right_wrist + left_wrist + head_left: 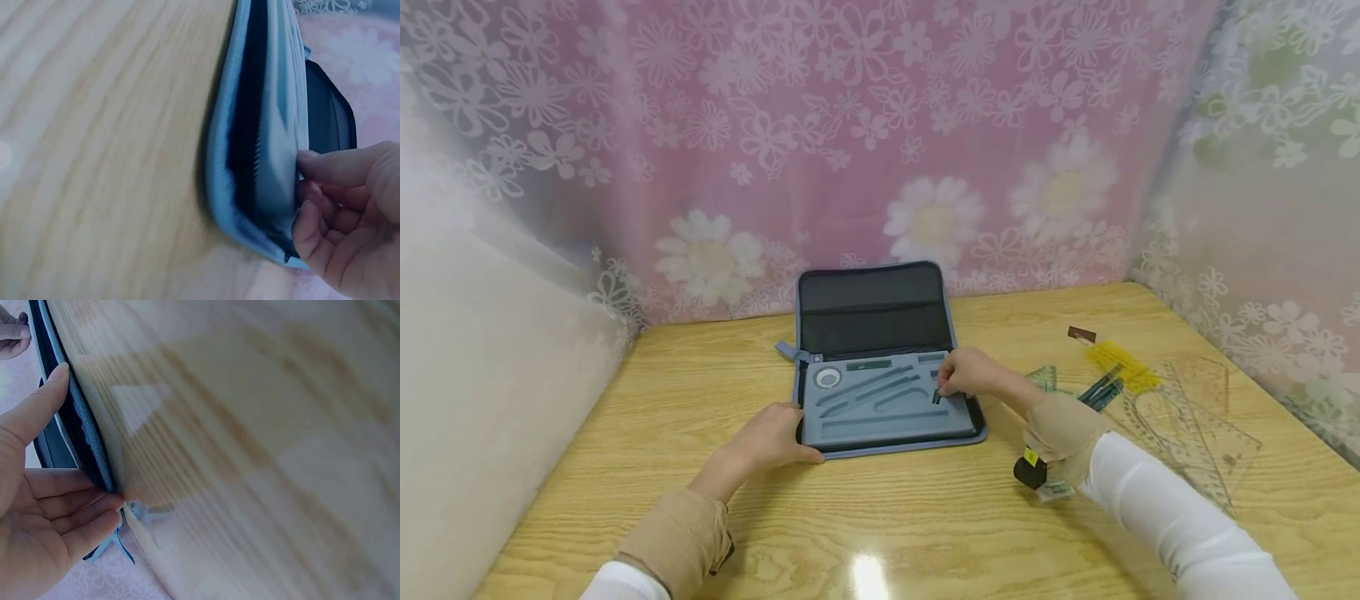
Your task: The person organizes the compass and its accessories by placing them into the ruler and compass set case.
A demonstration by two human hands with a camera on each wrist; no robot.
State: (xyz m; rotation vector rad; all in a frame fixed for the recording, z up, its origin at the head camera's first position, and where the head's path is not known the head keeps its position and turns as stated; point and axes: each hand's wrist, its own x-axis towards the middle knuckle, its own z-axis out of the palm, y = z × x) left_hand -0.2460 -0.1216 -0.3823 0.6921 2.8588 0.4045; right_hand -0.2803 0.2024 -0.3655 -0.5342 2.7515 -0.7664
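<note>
An unzipped blue zip case [891, 454] lies on the table, its dark lid [872, 310] standing up at the back. Inside is a grey-blue moulded tray [891, 410] with several shaped slots. A white round piece [828, 378] and a dark green strip [868, 364] sit in it. My left hand [771, 437] holds the case's front left corner, thumb on the front edge and fingers along the side. My right hand [967, 372] pinches a small dark piece [936, 397] at the tray's right side. In the right wrist view, the fingertips mostly hide that piece.
Right of the case lie clear rulers and set squares [1206, 433], a yellow template [1123, 365], dark pen-like tools [1102, 388] and a small brown piece [1082, 334]. A black object [1030, 473] lies under my right wrist. Floral curtains hang behind and to the right.
</note>
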